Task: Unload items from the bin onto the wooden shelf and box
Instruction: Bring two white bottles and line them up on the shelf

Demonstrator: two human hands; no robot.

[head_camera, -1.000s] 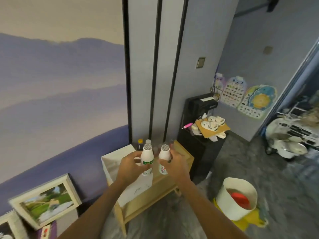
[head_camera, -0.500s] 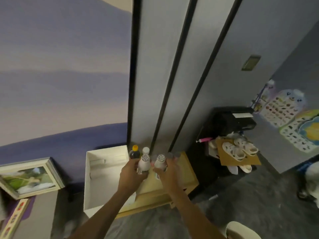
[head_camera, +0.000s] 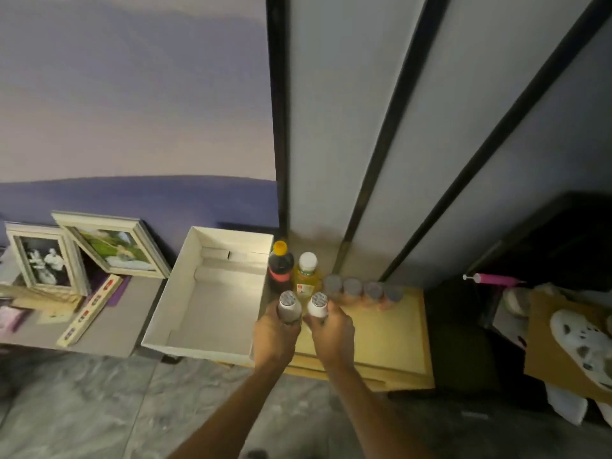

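My left hand (head_camera: 276, 332) grips the left white bottle (head_camera: 289, 304); my right hand (head_camera: 332, 332) grips the right white bottle (head_camera: 318, 304). Both bottles are upright, side by side, over the wooden shelf (head_camera: 394, 336), just beside the white box (head_camera: 165, 313). Behind them stand a dark bottle (head_camera: 280, 268), a yellow bottle (head_camera: 307, 276) and a row of four small bottles (head_camera: 362, 293).

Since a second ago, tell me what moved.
The left hand and right hand lowered their two white bottles toward the wooden shelf, in front of the dark bottle and yellow bottle. Both grips are unchanged; the standing bottles and white box stayed put.
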